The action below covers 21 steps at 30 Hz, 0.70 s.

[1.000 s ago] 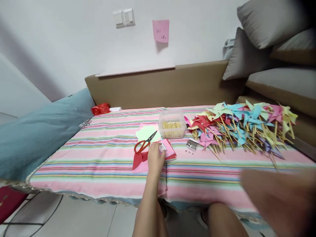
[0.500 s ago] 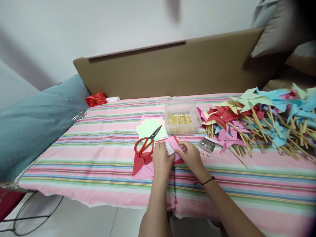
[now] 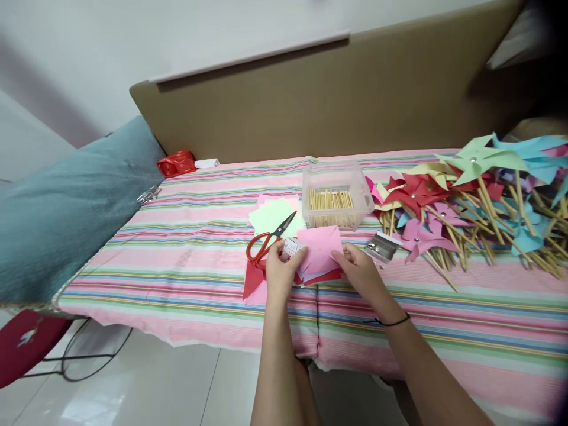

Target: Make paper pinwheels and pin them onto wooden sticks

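Right hand (image 3: 361,273) pinches a pink paper square (image 3: 318,249), newly raised, seemingly ready for working; left hand (image 3: 280,273) clasps a white box (image 3: 291,246).

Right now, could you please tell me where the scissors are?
In the head view, the scissors lie just left of centre, partly on the pale green paper, beyond the left hand and left of the clear plastic box.
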{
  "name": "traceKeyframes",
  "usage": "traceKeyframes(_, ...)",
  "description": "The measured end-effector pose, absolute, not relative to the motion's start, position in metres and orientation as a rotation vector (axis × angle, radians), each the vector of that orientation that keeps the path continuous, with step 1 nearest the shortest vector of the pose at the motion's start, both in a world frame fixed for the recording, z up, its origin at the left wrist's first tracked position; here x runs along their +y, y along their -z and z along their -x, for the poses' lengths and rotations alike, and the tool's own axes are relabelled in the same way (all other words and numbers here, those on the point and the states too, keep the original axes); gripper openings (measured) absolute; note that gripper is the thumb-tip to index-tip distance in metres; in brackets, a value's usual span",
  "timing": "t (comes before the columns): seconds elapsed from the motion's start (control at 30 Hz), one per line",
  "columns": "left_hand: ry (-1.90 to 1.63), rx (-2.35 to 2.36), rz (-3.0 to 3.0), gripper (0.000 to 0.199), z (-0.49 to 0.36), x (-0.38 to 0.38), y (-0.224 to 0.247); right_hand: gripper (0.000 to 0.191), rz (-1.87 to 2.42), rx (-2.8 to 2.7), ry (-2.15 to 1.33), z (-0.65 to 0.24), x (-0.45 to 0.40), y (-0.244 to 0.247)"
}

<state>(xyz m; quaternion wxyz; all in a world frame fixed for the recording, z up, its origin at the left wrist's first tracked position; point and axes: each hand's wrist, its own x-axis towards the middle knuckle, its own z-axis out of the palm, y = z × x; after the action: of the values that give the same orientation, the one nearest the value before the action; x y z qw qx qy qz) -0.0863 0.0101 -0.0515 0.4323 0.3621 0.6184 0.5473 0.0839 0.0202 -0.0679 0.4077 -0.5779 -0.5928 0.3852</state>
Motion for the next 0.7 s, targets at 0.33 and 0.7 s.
traceKeyframes(0.33,-1.125,1.79,-1.465,0.047,0.075,0.011,0.056,0.025,1.136,-0.856,-1.164,-0.141,0.018,0.037)
traceKeyframes(0.7,-1.389,1.672,-1.544,0.043,0.035,0.01,0.039,0.015,0.967,-0.937,-0.981,-0.161,0.012,0.033)
